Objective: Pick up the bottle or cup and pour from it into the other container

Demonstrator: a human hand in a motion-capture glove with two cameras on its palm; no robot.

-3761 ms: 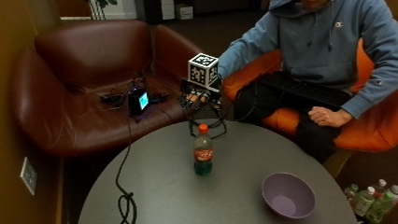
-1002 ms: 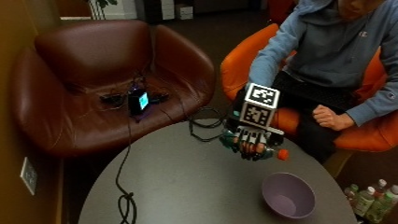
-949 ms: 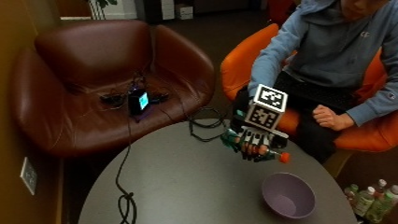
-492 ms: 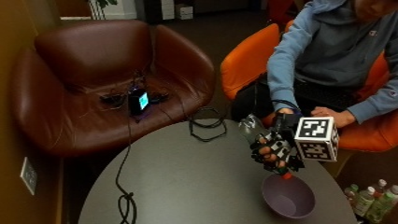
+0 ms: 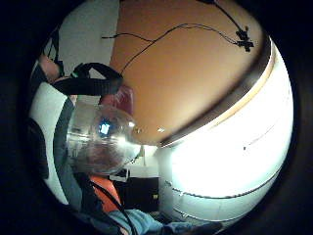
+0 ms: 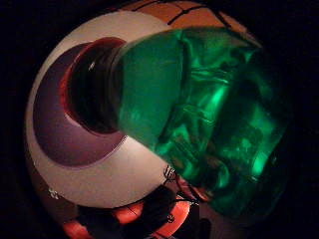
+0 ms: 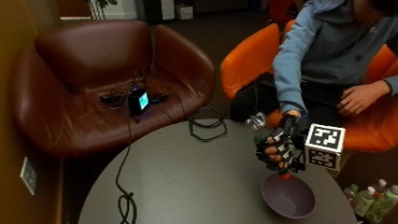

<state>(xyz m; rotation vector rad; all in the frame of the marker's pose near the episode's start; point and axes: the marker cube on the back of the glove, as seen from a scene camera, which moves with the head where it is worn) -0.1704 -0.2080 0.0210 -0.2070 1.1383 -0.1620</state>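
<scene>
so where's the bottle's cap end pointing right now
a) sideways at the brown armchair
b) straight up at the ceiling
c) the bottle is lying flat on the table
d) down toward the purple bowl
d, the gloved right hand holds the green bottle upended, its orange cap at the low end just above the purple bowl.

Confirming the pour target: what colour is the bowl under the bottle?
Purple, the bowl shows best in the outside view, below the tilted green bottle.

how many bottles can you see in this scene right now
4 at least: one green bottle tipped cap-down over the purple bowl, gripped by the gloved right hand; three bottles standing on the floor beside the table. Others may be cut off there.
</scene>
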